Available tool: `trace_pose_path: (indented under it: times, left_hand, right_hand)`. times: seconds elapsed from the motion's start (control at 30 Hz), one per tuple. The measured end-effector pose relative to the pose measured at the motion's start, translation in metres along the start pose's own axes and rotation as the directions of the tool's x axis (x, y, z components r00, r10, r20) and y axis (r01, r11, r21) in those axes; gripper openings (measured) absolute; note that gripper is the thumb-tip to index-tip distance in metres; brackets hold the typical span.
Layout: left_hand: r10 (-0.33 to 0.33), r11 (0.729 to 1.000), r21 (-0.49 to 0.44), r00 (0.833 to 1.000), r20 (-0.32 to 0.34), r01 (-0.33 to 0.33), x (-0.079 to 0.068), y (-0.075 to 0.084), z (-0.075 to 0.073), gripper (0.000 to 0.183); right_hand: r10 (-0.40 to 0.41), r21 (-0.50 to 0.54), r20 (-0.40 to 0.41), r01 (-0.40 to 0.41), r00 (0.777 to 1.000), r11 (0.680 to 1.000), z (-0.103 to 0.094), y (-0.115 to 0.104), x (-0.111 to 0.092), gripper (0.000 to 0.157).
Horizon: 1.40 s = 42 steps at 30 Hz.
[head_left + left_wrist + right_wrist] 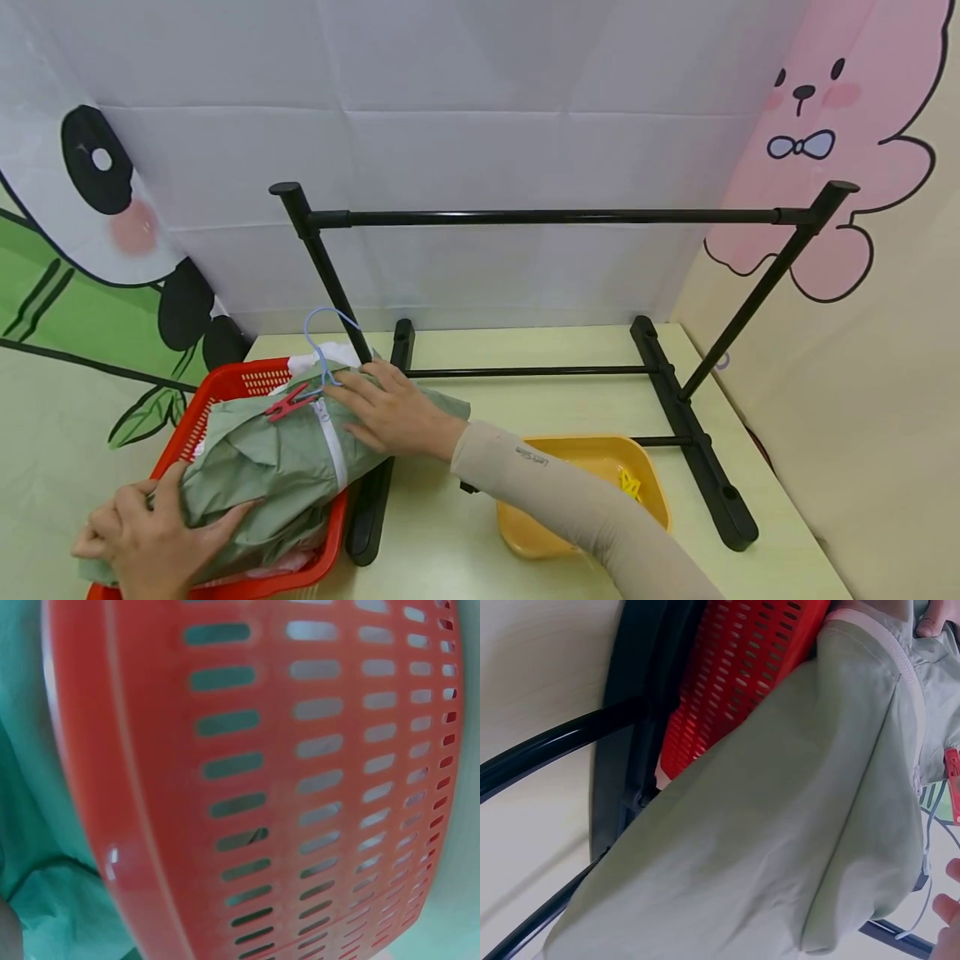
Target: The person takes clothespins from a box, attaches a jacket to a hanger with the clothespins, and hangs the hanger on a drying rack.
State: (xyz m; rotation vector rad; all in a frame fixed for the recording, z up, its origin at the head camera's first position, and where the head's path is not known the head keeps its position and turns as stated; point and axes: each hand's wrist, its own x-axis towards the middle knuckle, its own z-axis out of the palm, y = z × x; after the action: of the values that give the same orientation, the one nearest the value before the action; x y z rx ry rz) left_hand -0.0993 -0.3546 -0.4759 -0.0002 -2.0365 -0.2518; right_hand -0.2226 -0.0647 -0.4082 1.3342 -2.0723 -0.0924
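Observation:
A sage-green garment with a white zipper (330,442) lies bunched over a red plastic basket (232,383). From its collar rises the hook of a light-blue hanger (324,310), and a red clothespin (288,403) sits beside the hook. My right hand (397,412) lies over the garment just right of the hanger, fingers extended toward the hook. In the right wrist view its fingertips (949,907) show beside the hanger wire. My left hand (153,533) rests on the garment at the basket's near left side, thumb spread away from the fingers. Its palm side is hidden.
A black clothes rack (555,217) stands on the pale table (457,508), its left foot close beside the basket. A yellow tray (517,542) with small yellow clips (630,483) is partly behind my right forearm. White cloth (333,354) shows at the basket's far edge.

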Motion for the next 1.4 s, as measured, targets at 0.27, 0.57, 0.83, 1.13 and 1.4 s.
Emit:
trace_pose_path:
  times: [0.27, 0.57, 0.83, 1.13, 1.4]
  left_hand:
    - [-0.012, 1.0, 0.006, 1.0, 0.018, 0.012, 0.0, 0.0, -0.002, 0.099]
    - [-0.011, 1.0, -0.001, 1.0, -0.004, 0.011, 0.0, 0.0, -0.001, 0.099]
    - [-0.01, 1.0, 0.002, 1.0, 0.005, 0.01, 0.0, 0.002, -0.002, 0.099]
    - [-0.023, 1.0, 0.007, 0.999, 0.03, 0.022, 0.0, 0.002, -0.003, 0.099]
    - [-0.018, 1.0, 0.004, 1.0, 0.016, 0.018, 0.0, 0.002, -0.003, 0.099]
  right_hand:
    - [0.004, -0.009, -0.025, -0.004, 1.0, 1.0, 0.001, 0.003, -0.01, 0.053]
    - [0.016, 0.019, -0.018, -0.015, 1.0, 1.0, 0.002, 0.008, -0.02, 0.052]
    - [0.028, 0.024, -0.009, -0.028, 1.0, 0.999, 0.004, 0.011, -0.028, 0.053]
    - [0.031, 0.032, -0.006, -0.031, 0.999, 0.999, 0.006, 0.016, -0.035, 0.053]
    - [0.042, 0.044, 0.0, -0.042, 0.999, 0.998, 0.005, 0.02, -0.043, 0.053]
